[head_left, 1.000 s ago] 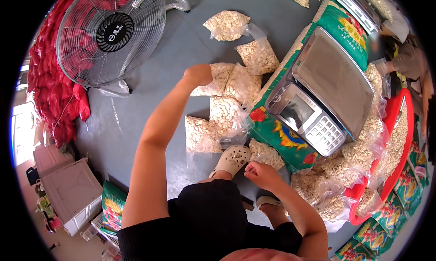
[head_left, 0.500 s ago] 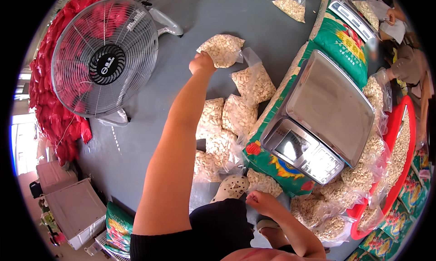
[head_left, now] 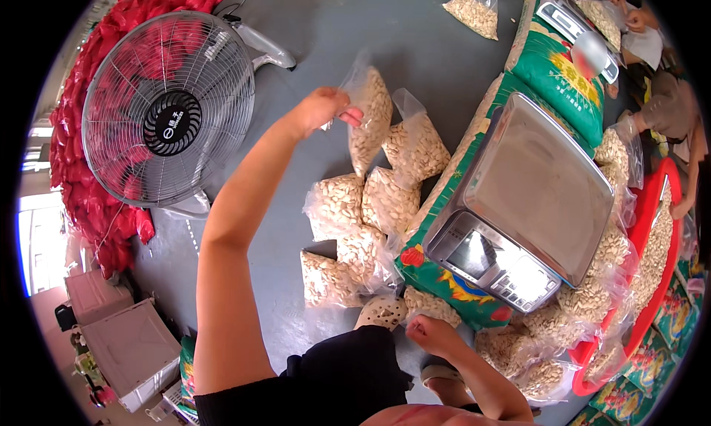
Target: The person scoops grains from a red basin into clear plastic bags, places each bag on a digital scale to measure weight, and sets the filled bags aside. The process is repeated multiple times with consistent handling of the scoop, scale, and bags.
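Observation:
My left hand (head_left: 326, 110) reaches out over the floor, its fingers closed on the edge of a clear plastic bag (head_left: 372, 118) of pale seed- or nut-like pieces. That bag hangs tilted on end, its lower corner by the other bags. Close to it are a filled bag (head_left: 418, 144) with its clear top standing up, another bag (head_left: 390, 200) and a bag (head_left: 335, 207) to the left. My right hand (head_left: 433, 333) is curled closed near my knee, beside a small filled bag (head_left: 429, 306); what it holds, if anything, is hidden.
A metal-topped scale (head_left: 541, 181) sits on green sacks (head_left: 452, 285) at right. Beyond are a red basin (head_left: 641, 315) of pale pieces, filled bags (head_left: 555, 315) and another person's arm (head_left: 692, 174). A large fan (head_left: 169, 118) and red bags (head_left: 74, 159) stand left.
My left hand has drawn nearer and to the left, and the bag in it has swung from lying flat to hanging on end. My right hand stays curled in nearly the same place.

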Action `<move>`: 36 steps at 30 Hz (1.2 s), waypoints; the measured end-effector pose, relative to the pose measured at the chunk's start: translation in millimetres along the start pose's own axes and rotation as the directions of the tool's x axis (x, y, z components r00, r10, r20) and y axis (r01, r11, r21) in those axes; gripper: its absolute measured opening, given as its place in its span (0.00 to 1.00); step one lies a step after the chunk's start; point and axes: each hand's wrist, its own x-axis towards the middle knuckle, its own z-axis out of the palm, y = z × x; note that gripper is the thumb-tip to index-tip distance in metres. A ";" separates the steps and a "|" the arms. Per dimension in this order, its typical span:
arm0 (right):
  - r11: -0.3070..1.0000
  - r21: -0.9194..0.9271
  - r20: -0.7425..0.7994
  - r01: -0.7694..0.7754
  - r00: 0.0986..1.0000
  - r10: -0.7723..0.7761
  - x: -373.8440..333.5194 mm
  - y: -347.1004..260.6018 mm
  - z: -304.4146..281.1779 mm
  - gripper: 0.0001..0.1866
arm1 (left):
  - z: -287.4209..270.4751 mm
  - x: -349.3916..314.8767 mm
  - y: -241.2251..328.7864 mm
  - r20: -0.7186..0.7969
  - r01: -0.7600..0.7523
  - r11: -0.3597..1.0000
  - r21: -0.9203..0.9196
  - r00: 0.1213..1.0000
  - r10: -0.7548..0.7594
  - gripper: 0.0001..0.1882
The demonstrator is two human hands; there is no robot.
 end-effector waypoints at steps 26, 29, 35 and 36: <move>0.903 -0.331 -0.621 -0.274 0.784 0.010 -188.3 70.4 -45.9 0.15 | 123.9 -238.1 -123.8 -0.013 -0.149 0.974 0.171 0.988 0.153 0.09; 0.795 -0.457 -0.873 -0.400 0.371 -0.315 -228.5 91.7 -105.4 0.18 | 154.2 -267.4 -136.7 -0.023 -0.078 0.995 0.065 0.997 0.080 0.08; 0.667 -0.168 -0.983 -0.726 0.173 -0.059 -285.1 106.5 -209.7 0.40 | 224.2 -278.4 -111.1 0.137 -0.076 0.984 0.160 0.989 0.055 0.07; 0.630 -0.184 -0.973 -0.754 0.231 -0.007 -281.7 109.7 -219.0 0.40 | 235.1 -277.4 -106.0 0.170 -0.119 0.973 0.199 0.982 0.086 0.07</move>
